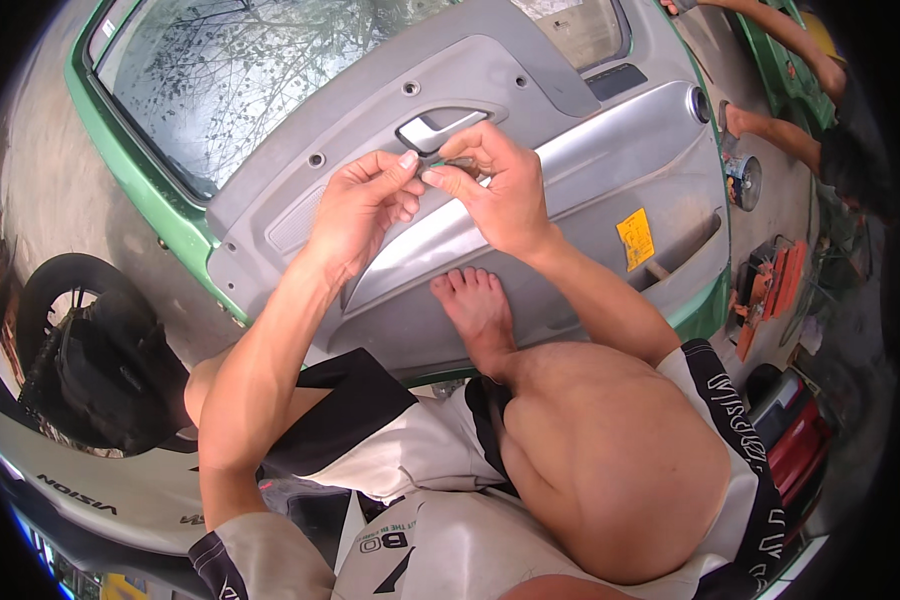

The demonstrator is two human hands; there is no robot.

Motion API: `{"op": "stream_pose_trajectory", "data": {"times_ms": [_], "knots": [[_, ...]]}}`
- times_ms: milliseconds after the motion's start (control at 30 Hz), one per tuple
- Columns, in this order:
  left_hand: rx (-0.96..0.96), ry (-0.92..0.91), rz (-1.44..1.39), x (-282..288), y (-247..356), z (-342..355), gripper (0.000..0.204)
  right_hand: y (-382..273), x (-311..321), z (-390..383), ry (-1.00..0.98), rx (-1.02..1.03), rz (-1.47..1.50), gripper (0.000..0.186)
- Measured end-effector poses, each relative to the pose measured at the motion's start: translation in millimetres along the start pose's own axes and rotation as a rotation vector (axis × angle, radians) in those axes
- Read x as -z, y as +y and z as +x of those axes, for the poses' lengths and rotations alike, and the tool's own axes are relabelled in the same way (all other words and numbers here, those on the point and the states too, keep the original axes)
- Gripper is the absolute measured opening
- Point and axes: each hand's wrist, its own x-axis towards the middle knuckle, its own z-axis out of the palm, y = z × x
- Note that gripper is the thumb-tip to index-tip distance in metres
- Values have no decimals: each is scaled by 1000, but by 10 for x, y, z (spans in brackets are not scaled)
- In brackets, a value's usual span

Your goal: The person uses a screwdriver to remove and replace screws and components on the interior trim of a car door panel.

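Note:
A green car door [155, 205] with a grey inner trim panel [570, 235] lies in front of me. My left hand [365, 205] and my right hand [495, 185] meet over the silver inside door handle [420, 133], fingertips almost touching. Thumb and fingers of both hands are pinched together. Something small and dark shows between them, with a hint of green, but the fingers cover most of it and its kind is unclear. Below the hands, my bare foot [475, 310] rests on the panel.
Black wheel [65, 300] of a motorbike at left. Window glass [250, 75] fills the door's far part. A yellow label [634, 240] is on the panel. Right of the door lie a round tin [742, 182] and orange metal parts [770, 285]; another person's arms [785, 135] reach in.

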Motion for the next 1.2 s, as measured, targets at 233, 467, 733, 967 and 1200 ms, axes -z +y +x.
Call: {"op": "stream_pose_trajectory", "data": {"times_ms": [233, 467, 733, 967, 1200], "knots": [[10, -93, -232, -6, 73, 36, 24, 69, 93, 53, 2, -273, 611, 22], [-37, -70, -140, -27, 64, 67, 25, 78, 59, 110, 122, -165, 585, 23], [-42, -80, -150, -79, 72, 100, 28, 52, 49, 187, 161, -117, 485, 18], [-31, -66, -180, -112, 91, 142, 35, -18, 19, 222, 164, -40, 300, 18], [-41, -18, -155, -120, 92, 235, 42, 35, -20, 274, 172, 79, 207, 16]]}}
